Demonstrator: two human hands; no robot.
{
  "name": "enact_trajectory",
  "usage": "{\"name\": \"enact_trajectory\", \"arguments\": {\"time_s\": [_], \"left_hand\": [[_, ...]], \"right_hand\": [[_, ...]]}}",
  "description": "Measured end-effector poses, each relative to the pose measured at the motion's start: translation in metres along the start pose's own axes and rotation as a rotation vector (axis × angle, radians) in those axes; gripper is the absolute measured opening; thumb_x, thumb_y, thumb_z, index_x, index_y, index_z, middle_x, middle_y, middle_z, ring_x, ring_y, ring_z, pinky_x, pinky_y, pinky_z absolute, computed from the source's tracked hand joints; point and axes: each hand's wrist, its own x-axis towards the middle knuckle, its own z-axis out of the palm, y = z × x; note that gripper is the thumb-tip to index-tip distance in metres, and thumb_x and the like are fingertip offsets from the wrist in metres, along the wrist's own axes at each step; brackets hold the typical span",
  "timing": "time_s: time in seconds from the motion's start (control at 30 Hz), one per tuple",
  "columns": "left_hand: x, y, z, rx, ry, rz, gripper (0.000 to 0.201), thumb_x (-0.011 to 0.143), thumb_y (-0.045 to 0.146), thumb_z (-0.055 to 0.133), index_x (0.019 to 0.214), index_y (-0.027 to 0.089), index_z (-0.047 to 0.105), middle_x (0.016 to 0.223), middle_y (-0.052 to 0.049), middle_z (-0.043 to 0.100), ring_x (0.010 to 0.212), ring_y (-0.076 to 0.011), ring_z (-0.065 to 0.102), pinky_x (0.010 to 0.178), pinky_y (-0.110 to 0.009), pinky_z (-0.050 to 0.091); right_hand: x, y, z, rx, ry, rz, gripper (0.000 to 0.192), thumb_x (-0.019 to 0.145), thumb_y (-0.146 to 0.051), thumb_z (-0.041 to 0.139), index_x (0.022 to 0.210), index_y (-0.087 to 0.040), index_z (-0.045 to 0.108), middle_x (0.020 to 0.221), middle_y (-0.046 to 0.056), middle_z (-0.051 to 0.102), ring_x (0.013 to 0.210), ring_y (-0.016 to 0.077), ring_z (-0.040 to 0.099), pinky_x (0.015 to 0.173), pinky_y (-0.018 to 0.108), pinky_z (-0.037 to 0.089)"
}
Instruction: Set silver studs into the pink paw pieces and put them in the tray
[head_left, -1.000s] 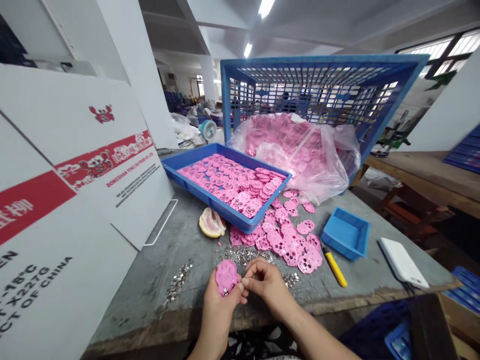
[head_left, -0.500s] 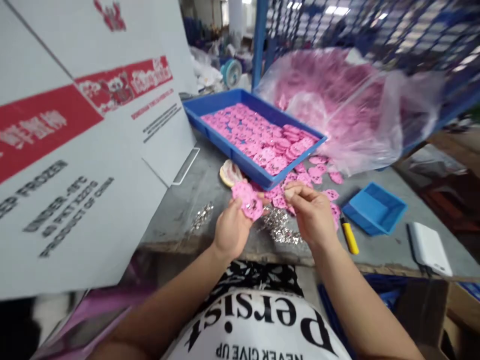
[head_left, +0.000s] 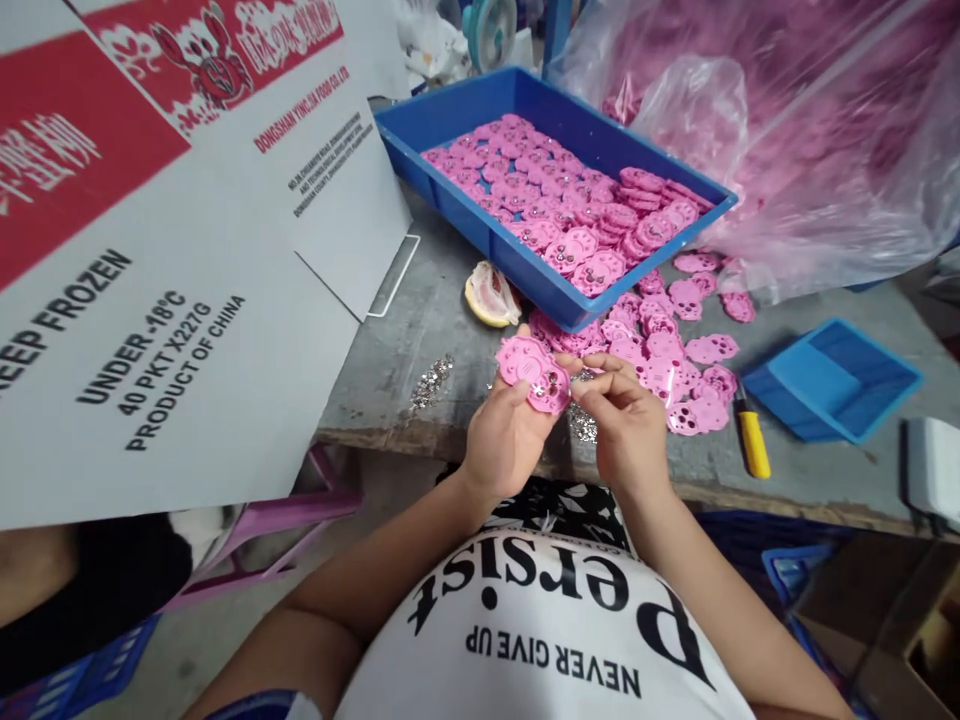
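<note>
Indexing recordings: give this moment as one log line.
left hand: holds pink piece | right hand: fingertips by its edge | nearby: big tray, metal bits

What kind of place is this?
Probably a small factory or workshop. There's a blue tray with lots of matching pink pieces, a big clear bag with pink inside, and little heaps of shiny metal bits on the worktable.

My grey tabletop [head_left: 442, 300] has a blue tray [head_left: 480, 215], cut fruit [head_left: 491, 297], pink pcs [head_left: 664, 345], metal bits [head_left: 433, 382], yellow-hdl tool [head_left: 754, 445], sml blue bin [head_left: 802, 410] & wht device [head_left: 932, 470].
</note>
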Motion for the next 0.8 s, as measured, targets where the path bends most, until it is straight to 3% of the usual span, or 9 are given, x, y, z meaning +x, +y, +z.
{"name": "enact_trajectory", "arguments": {"time_s": [0.2, 0.63, 0.8], "left_hand": [[0.0, -0.004, 0.0, -0.035, -0.036, 0.066, 0.067, 0.089, 0.022, 0.059, 0.153, 0.032, 0.045, 0.14, -0.006, 0.066, 0.143, -0.0254, 0.052, 0.122, -0.044, 0.039], [0.002, -0.009, 0.003, -0.005, 0.063, 0.068, 0.07, 0.087, 0.024, 0.059, 0.155, 0.033, 0.044, 0.144, -0.003, 0.063, 0.145, -0.0255, 0.05, 0.123, -0.042, 0.039], [0.002, -0.011, 0.005, -0.02, 0.034, 0.095, 0.068, 0.089, 0.024, 0.058, 0.155, 0.032, 0.044, 0.146, -0.003, 0.063, 0.146, -0.0247, 0.049, 0.124, -0.041, 0.037]], "right_hand": [[-0.007, -0.001, 0.012, 0.047, -0.076, -0.011, 0.018, 0.081, -0.021, 0.076, 0.064, -0.022, 0.069, 0.112, 0.007, 0.072, 0.119, 0.0265, 0.061, 0.11, 0.05, 0.042], [-0.005, 0.005, 0.016, 0.004, -0.076, -0.05, 0.019, 0.084, -0.023, 0.075, 0.066, -0.022, 0.069, 0.114, 0.006, 0.073, 0.119, 0.0252, 0.061, 0.11, 0.051, 0.042], [-0.004, 0.007, 0.017, 0.006, -0.063, -0.068, 0.019, 0.084, -0.022, 0.074, 0.067, -0.022, 0.069, 0.116, 0.006, 0.071, 0.119, 0.0253, 0.061, 0.11, 0.049, 0.042]]}}
